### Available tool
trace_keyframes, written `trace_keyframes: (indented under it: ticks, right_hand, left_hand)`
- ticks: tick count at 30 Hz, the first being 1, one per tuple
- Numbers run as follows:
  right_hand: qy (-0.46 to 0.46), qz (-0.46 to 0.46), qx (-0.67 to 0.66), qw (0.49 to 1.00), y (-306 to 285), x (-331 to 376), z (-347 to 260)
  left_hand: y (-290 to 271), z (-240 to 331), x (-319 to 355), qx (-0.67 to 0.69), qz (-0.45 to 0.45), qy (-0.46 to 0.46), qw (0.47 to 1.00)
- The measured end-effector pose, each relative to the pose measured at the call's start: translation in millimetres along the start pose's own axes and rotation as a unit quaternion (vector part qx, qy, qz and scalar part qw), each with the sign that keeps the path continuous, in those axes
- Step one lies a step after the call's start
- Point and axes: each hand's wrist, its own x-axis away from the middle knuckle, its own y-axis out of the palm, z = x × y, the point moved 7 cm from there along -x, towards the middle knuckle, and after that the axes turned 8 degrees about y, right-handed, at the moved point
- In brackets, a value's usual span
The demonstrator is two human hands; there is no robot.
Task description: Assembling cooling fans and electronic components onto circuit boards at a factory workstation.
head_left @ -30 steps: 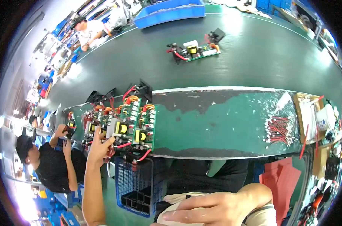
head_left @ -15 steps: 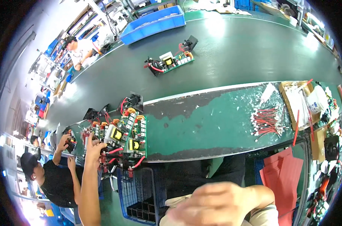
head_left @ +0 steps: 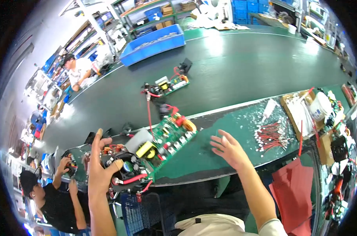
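Note:
My left hand [head_left: 101, 166] grips the near left end of a green circuit board [head_left: 161, 142] with a yellow transformer, a copper coil and red wires; the board lies on the green bench [head_left: 210, 157]. My right hand [head_left: 228, 148] hovers open over the bench just right of the board, fingers spread, holding nothing. A pile of short red wires [head_left: 271, 134] lies further right.
A second circuit board [head_left: 167, 86] rides the dark conveyor belt [head_left: 241, 67]. A blue tray [head_left: 154, 44] sits at the belt's far side. Another worker in black [head_left: 56, 200] sits at my left; one in white [head_left: 78, 70] stands beyond. Cardboard boxes and parts [head_left: 316, 110] crowd the right.
My right hand has risen from my lap to over the bench. My left hand has taken hold of the board and pulled it right along the bench.

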Motion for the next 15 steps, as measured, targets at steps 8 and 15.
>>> trace_keyframes:
  ticks: [8, 15]
  right_hand:
    - [-0.008, 0.109, -0.125, 0.986, -58, -9, -24]
    - [-0.077, 0.203, 0.061, 0.974, -79, 24, -28]
  left_hand:
    - [71, -20, -11, 0.027, -0.156, 0.074, 0.985]
    - [123, -68, -27, 0.113, -0.289, -0.029, 0.950]
